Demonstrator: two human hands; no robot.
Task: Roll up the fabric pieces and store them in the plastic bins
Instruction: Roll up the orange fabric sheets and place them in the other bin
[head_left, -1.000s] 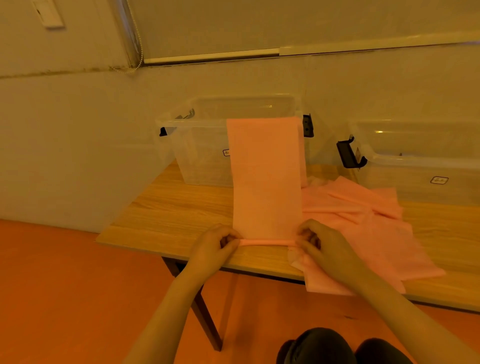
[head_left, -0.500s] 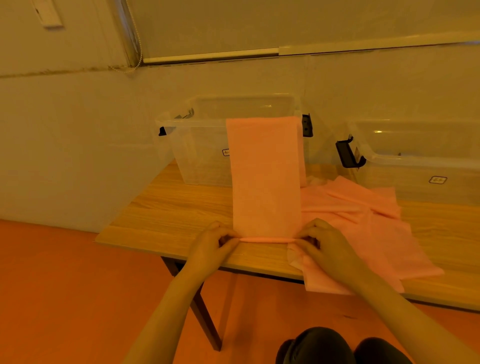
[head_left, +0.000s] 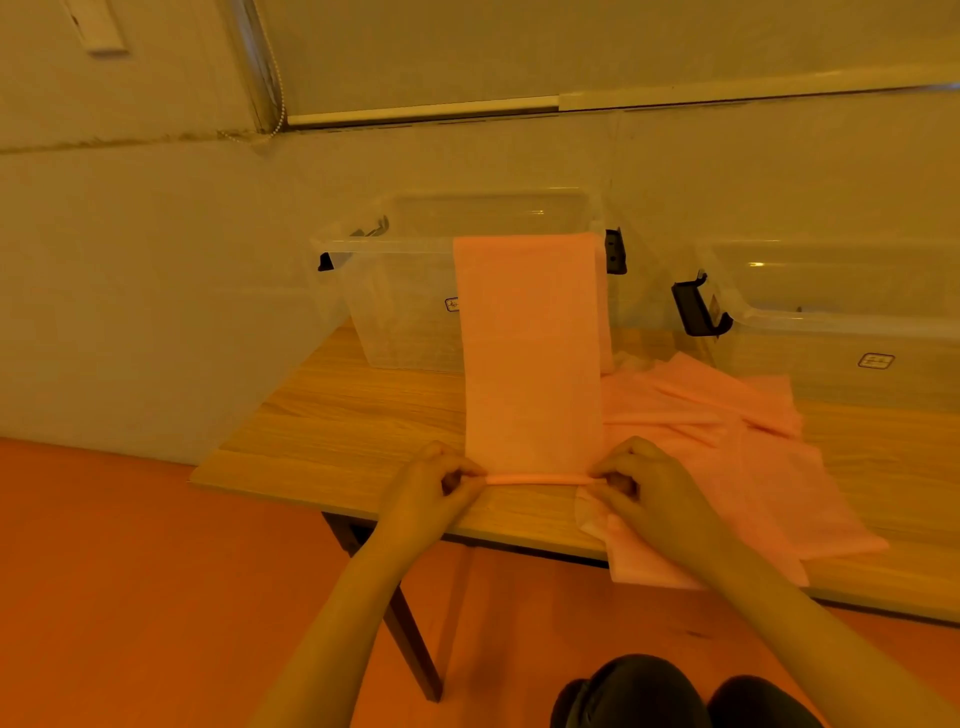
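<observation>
A long pink fabric strip (head_left: 530, 353) lies on the wooden table (head_left: 363, 415), its far end draped over the rim of the left clear plastic bin (head_left: 395, 291). Its near end is rolled into a thin tube along the table's front. My left hand (head_left: 431, 493) pinches the tube's left end and my right hand (head_left: 644, 488) pinches its right end. A heap of more pink fabric pieces (head_left: 727, 457) lies to the right, partly under my right arm. A second clear bin (head_left: 841, 332) stands at the back right.
Both bins have black latch handles and stand against the wall. The table's front edge runs just below my hands, with a dark table leg (head_left: 410, 639) underneath. Orange floor lies below, and my dark knees (head_left: 675, 696) show at the bottom.
The rolled tube at the near end has moved slightly away from the table edge as both hands turned it. The strip's far end stays draped on the bin.
</observation>
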